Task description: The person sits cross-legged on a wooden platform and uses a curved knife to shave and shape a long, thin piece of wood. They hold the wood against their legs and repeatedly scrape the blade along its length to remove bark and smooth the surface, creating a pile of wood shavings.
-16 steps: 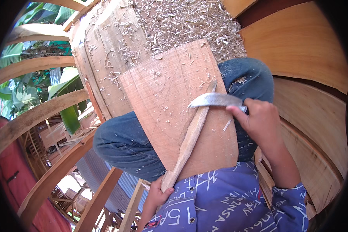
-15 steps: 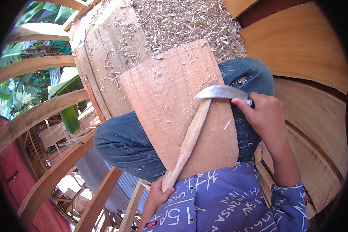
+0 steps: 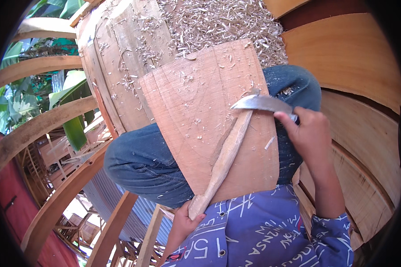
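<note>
Across our legs (image 3: 140, 167) we have the board (image 3: 191, 124), with our left knee (image 3: 122, 155) and right knee (image 3: 300, 84) out to either side. The stick (image 3: 225, 162) lies aslant on it, from our left hand (image 3: 186, 221), past the near left corner, toward the far right. There the knife (image 3: 263, 103) crosses it, reaching leftward from our right hand (image 3: 314, 131), just right of the board. Beyond the board we have shavings (image 3: 229, 29). Planks (image 3: 347, 53) line our right; to our left are slats (image 3: 35, 129), with leaves (image 3: 75, 131) behind.

At three o'clock, the right hand (image 3: 314, 133) hides most of the knife handle (image 3: 293, 117); toward twelve, the top edge crops the wood shavings (image 3: 229, 26).
</note>
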`<action>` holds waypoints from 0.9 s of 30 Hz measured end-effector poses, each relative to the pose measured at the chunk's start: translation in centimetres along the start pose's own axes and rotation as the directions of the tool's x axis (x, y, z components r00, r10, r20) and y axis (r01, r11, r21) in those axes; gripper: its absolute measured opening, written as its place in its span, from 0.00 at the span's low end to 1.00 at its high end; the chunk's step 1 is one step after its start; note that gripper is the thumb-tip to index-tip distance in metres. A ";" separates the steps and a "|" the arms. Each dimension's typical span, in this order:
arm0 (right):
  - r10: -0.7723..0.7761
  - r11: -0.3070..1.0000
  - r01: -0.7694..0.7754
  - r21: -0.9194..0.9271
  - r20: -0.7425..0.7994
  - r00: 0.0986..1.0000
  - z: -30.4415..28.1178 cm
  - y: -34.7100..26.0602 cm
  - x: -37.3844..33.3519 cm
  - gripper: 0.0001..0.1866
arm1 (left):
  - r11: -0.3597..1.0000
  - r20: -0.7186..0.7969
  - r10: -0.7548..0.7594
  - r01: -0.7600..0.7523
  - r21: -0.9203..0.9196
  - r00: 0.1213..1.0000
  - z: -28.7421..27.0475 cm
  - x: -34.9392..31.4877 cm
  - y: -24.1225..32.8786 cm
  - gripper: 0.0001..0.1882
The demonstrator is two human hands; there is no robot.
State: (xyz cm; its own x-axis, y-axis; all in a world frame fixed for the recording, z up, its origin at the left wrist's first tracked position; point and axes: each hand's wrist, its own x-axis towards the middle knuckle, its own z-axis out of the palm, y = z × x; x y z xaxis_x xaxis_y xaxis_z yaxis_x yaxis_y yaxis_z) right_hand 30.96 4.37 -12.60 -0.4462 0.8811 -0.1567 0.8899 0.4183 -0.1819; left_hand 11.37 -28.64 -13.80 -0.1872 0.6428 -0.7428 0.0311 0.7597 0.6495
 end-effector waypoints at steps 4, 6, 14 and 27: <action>0.308 0.944 -0.307 0.120 0.005 0.951 -3.8 2.9 2.9 0.31 | 0.999 0.019 -0.018 0.017 0.042 1.000 -0.3 0.0 -0.4 0.29; 0.195 0.976 -0.201 0.088 0.071 0.978 -3.9 2.0 1.9 0.31 | 0.998 -0.007 0.006 -0.005 0.067 1.000 -0.1 0.0 -0.6 0.29; -0.093 0.996 0.092 0.023 0.097 0.991 -0.3 -0.9 -0.6 0.30 | 1.000 -0.034 0.016 -0.016 0.017 0.999 0.1 0.1 -1.2 0.28; -0.091 0.995 0.080 0.063 0.209 0.974 -1.0 -2.6 -1.2 0.30 | 0.999 -0.018 0.044 -0.044 -0.008 0.999 0.4 0.3 -2.1 0.24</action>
State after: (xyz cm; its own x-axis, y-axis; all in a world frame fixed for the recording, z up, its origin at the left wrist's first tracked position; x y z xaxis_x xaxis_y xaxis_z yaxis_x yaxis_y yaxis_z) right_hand 29.27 2.46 -11.02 -0.5355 0.7736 -0.3389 0.8437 0.4724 -0.2548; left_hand 11.65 -29.97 -15.45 -0.2036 0.6738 -0.7103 0.0311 0.7296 0.6832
